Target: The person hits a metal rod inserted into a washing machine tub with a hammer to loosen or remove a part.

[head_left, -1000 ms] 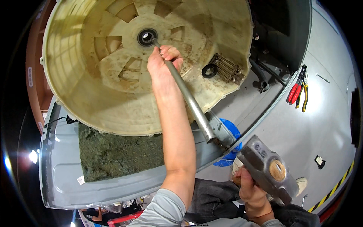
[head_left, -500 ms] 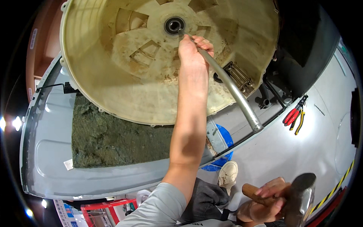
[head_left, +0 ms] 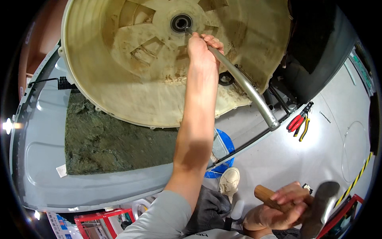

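A large yellowed plastic washing machine tub [head_left: 131, 91] lies with its stained inside facing me. At its centre sits a dark ring bearing [head_left: 181, 23]. My left hand [head_left: 203, 49] is closed around a long grey metal bar [head_left: 246, 85], its thin tip touching or very near the bearing's lower right edge. The bar's thick end slants toward me, past the tub's rim. Lower right, my right hand [head_left: 284, 205] grips the wooden handle of a hammer [head_left: 323, 207], its metal head apart from the bar.
A loose black ring [head_left: 226, 78] lies low in the tub. Under it is a grey panel [head_left: 43, 159] with a dark green fibrous mat [head_left: 115, 143]. Red- and yellow-handled pliers [head_left: 298, 122] and a bolt [head_left: 325, 116] lie on the floor. Something round and blue [head_left: 225, 149] shows below the panel edge.
The whole view has shifted, moving the tub and floor slightly left and up in the picture. The hammer sits a little farther right. The bar's tip stays at the bearing.
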A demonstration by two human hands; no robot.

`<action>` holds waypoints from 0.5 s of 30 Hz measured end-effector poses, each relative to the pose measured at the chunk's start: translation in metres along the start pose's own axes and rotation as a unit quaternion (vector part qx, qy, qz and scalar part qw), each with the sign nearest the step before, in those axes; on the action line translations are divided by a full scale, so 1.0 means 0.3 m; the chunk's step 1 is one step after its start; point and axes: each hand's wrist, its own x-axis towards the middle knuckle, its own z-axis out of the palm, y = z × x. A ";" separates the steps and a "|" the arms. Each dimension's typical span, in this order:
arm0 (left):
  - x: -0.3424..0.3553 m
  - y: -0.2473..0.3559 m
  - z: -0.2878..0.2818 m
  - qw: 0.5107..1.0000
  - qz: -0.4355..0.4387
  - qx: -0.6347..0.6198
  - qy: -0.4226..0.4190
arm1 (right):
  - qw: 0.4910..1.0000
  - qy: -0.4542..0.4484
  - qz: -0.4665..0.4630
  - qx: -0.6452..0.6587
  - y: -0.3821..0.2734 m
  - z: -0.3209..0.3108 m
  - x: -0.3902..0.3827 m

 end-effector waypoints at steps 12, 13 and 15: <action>0.003 -0.029 0.013 0.999 0.030 0.008 0.014 | 0.995 -0.031 0.099 0.011 0.039 0.010 0.007; 0.007 -0.036 0.022 1.000 0.020 0.001 0.004 | 0.997 -0.034 0.069 -0.002 0.025 -0.013 0.021; 0.023 -0.041 0.025 0.999 0.008 0.005 -0.032 | 0.999 -0.033 0.032 -0.014 0.005 -0.043 0.036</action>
